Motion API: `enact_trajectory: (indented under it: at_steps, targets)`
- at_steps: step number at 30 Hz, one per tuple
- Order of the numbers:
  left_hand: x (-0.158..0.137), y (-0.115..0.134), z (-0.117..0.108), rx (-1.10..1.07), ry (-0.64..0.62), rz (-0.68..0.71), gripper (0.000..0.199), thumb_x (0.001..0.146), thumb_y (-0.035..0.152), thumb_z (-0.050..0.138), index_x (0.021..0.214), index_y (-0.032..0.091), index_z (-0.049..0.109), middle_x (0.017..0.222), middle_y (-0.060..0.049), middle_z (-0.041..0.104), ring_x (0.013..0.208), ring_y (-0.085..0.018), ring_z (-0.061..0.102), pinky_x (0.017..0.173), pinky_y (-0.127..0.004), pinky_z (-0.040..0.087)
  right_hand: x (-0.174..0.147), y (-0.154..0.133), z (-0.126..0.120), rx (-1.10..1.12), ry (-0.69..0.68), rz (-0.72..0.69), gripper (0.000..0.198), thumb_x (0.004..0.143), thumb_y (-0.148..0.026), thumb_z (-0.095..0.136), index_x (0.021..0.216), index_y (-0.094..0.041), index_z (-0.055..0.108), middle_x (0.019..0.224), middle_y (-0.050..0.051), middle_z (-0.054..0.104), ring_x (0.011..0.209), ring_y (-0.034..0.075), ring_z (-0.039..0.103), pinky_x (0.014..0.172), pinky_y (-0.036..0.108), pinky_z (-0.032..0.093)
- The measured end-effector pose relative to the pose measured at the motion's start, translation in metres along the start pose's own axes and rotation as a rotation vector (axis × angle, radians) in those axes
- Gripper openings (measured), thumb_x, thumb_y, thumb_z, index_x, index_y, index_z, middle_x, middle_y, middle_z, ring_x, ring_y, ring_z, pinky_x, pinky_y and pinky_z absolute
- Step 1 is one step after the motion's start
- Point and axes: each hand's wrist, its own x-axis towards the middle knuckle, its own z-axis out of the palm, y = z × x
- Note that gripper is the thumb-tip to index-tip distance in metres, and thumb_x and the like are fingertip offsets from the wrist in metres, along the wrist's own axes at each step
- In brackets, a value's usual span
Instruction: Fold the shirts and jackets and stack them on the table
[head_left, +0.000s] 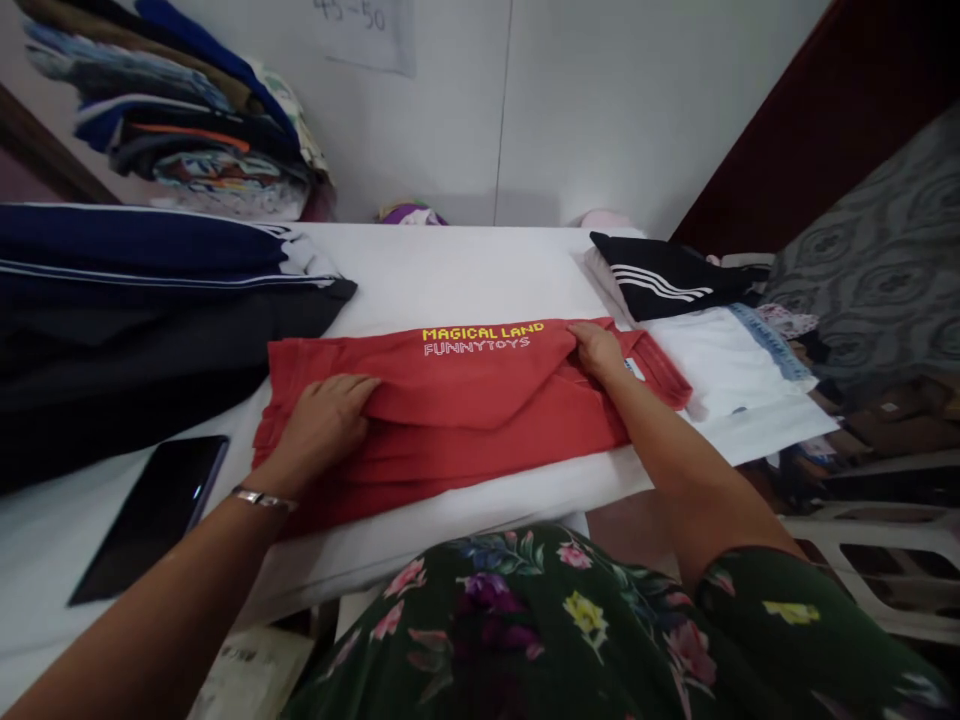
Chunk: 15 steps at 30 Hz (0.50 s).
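Note:
A red T-shirt with yellow and white lettering lies partly folded across the white table. My left hand grips a fold of the red cloth near the shirt's left end, fingers curled over it. My right hand pinches the cloth near the shirt's right end, beside the collar label. A metal bracelet sits on my left wrist.
A dark phone lies at the table's near left. Dark navy garments are piled at left, with stacked clothes behind. A black garment with white stripes rests on white folded clothes at right. White plastic chair stands lower right.

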Motion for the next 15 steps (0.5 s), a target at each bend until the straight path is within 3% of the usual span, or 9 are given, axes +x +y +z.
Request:
enact_trajectory:
  at_steps: [4, 9, 13, 15]
  targets:
    - [0.000, -0.010, 0.001, 0.024, -0.024, -0.028, 0.045, 0.083, 0.011, 0.037, 0.118, 0.012, 0.065, 0.122, -0.016, 0.067, 0.114, -0.031, 0.059, 0.097, -0.045, 0.041, -0.006, 0.007, 0.006, 0.003, -0.050, 0.024, 0.047, 0.088, -0.010, 0.041, 0.130, -0.017, 0.061, 0.140, 0.009, 0.056, 0.130, 0.026, 0.048, 0.109, 0.045, 0.038]
    - [-0.006, -0.019, 0.007, -0.008, -0.015, 0.015, 0.052, 0.079, 0.010, 0.034, 0.122, 0.014, 0.065, 0.127, -0.012, 0.066, 0.118, -0.030, 0.058, 0.098, -0.046, 0.041, -0.012, 0.010, 0.012, 0.030, -0.113, 0.028, 0.054, 0.082, -0.006, 0.046, 0.133, -0.017, 0.059, 0.145, 0.009, 0.052, 0.135, 0.025, 0.045, 0.113, 0.043, 0.036]
    - [-0.008, -0.032, 0.004, -0.168, -0.029, 0.024, 0.056, 0.070, 0.015, 0.040, 0.119, 0.020, 0.067, 0.127, -0.007, 0.067, 0.119, -0.028, 0.058, 0.103, -0.043, 0.041, -0.007, 0.014, 0.011, 0.159, -0.081, 0.075, 0.056, 0.075, -0.003, 0.047, 0.125, -0.017, 0.066, 0.137, 0.006, 0.059, 0.131, 0.023, 0.050, 0.113, 0.039, 0.036]
    - [-0.005, -0.041, -0.002, -0.283, -0.040, -0.045, 0.058, 0.066, 0.018, 0.043, 0.119, 0.023, 0.067, 0.124, -0.003, 0.069, 0.114, -0.025, 0.062, 0.100, -0.037, 0.045, 0.001, 0.016, 0.006, 0.220, -0.023, 0.135, 0.055, 0.075, -0.003, 0.043, 0.122, -0.018, 0.068, 0.132, 0.004, 0.063, 0.127, 0.021, 0.055, 0.112, 0.037, 0.039]
